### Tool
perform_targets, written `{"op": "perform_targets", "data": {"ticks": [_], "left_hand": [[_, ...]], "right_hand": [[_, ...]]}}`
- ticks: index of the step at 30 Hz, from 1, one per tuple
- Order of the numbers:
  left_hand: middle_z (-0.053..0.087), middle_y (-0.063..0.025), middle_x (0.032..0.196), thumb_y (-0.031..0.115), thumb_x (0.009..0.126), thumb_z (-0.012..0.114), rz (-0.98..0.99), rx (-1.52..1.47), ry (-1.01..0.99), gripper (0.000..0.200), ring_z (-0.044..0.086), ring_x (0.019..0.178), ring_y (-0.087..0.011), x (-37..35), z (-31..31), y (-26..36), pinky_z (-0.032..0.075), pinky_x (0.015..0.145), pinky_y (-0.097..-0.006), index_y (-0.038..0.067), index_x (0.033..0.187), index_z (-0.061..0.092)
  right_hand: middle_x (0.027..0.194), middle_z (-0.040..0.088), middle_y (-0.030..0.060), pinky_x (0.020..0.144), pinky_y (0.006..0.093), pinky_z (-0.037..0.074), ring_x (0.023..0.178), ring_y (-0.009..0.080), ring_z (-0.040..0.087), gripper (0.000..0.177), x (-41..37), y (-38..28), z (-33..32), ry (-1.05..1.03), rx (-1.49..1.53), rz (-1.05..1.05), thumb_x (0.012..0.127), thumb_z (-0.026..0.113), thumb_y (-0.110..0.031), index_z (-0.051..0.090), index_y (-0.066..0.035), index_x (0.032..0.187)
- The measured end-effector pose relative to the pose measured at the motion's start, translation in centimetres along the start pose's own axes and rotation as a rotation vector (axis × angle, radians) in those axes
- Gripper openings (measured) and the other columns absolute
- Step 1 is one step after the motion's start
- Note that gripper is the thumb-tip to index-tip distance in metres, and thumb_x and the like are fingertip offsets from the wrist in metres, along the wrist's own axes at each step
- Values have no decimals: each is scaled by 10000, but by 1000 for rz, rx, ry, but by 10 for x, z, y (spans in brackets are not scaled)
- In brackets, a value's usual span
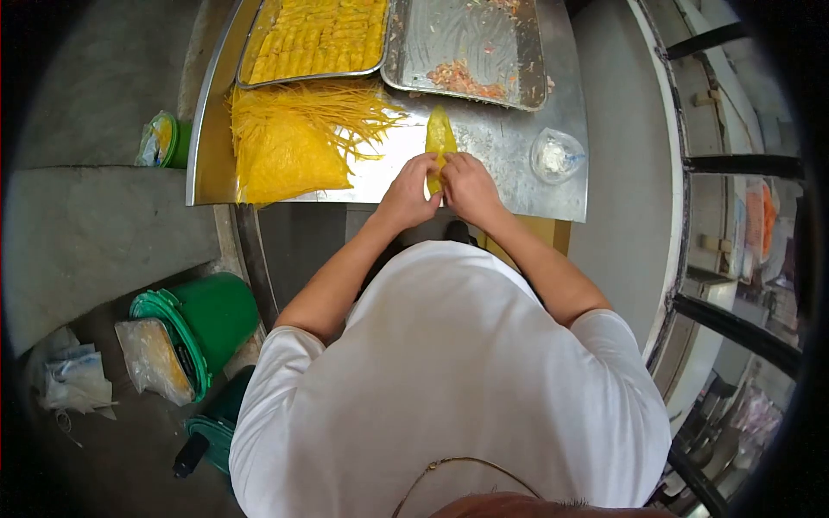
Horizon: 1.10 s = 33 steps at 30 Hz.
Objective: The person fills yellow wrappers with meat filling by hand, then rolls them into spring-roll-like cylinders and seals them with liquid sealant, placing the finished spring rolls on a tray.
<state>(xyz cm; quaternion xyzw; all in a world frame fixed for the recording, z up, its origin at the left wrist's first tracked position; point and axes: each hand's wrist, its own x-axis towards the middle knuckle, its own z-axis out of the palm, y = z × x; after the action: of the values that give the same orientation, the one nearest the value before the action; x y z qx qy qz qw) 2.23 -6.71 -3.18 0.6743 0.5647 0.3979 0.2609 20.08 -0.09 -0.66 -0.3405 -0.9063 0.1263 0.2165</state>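
Note:
A yellow wrapper sheet (439, 131) lies on the steel table near its front edge, narrow and pointed at the far end. My left hand (409, 192) and my right hand (471, 187) close their fingers on its near part from both sides. What is inside the wrapper is hidden by my fingers. To the left is a pile of yellow wrappers (285, 160), its far edge cut into thin strips. Behind it, a metal tray (313, 78) holds rows of yellow rolls (319, 39). The tray (432, 43) beside it holds some pinkish shredded filling (462, 79).
A clear plastic bag with white contents (557, 157) sits at the table's right side. The steel table (509, 194) has a raised left edge. Green buckets (220, 315) stand on the floor at left, one with a bagged yellow stack against it. Black bars (734, 332) run along the right.

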Motion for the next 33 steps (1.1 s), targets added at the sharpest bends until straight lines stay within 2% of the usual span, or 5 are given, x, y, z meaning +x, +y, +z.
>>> {"op": "perform_targets", "data": {"ticks": [8, 13, 16, 25, 33], "left_hand": [[571, -212, 1495, 266, 723, 934, 171, 220, -334, 1017, 501, 1425, -405, 33, -38, 1, 393, 1219, -487, 36, 1576, 429], [554, -191, 1527, 309, 686, 964, 264, 241, -423, 1123, 477, 1452, -393, 29, -44, -9, 350, 1250, -481, 36, 1612, 390], [531, -167, 1565, 304, 711, 944, 340, 352, -446, 1131, 478, 1466, -350, 24, -40, -11, 367, 1239, -471, 33, 1636, 352], [695, -107, 1348, -4, 833, 699, 357, 114, -192, 522, 642, 1261, -324, -22, -2, -12, 513, 1065, -449, 99, 1344, 656], [697, -116, 1139, 51, 859, 728, 96, 213, -59, 214, 661, 1062, -323, -5, 12, 1, 534, 971, -450, 65, 1070, 759]], "right_hand": [[1279, 696, 235, 1080, 467, 501, 1207, 376, 644, 308, -7, 0, -11, -163, -114, -85, 798, 728, -97, 707, 21, 1081], [1409, 610, 279, 1196, 485, 423, 1354, 439, 548, 639, -23, 6, -43, -108, 243, 76, 763, 771, -112, 633, 26, 1371], [1497, 544, 236, 1213, 491, 400, 1402, 435, 494, 787, -22, 15, -51, -235, -28, -10, 737, 810, -110, 542, 22, 1464], [1254, 643, 180, 1057, 471, 486, 1187, 384, 603, 636, -56, 18, -21, -191, 150, -149, 784, 752, -21, 601, -19, 1402], [1085, 697, 185, 937, 485, 527, 1020, 385, 664, 295, -37, 10, -7, -135, 235, 222, 860, 699, -38, 686, -7, 1152]]}}
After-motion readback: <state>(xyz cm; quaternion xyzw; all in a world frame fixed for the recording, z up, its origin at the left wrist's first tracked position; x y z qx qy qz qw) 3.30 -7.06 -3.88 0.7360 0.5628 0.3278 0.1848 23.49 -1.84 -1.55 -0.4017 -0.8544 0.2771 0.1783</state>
